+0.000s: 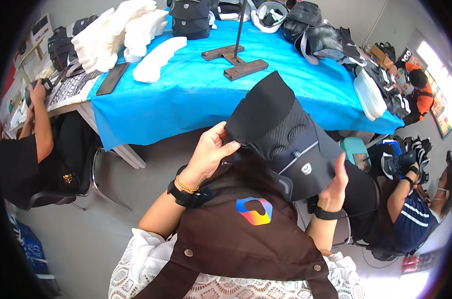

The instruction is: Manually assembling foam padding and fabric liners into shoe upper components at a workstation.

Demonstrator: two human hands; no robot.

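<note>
In front of my apron I hold a dark sewn fabric piece. It has a smooth black flap, a ribbed black section and a slate-grey panel with a small pale badge and a light trim line. My left hand pinches the ribbed part's left edge between thumb and fingers. At the other side, my right hand supports the grey panel, thumb upright at its edge and the fingers mostly hidden behind it. The piece is tilted, its black flap pointing toward the table.
A blue-covered table stands ahead, bearing a metal rod on a wooden base, white padding pieces and dark sewn goods. One person sits at left, another at right; someone in orange is farther back.
</note>
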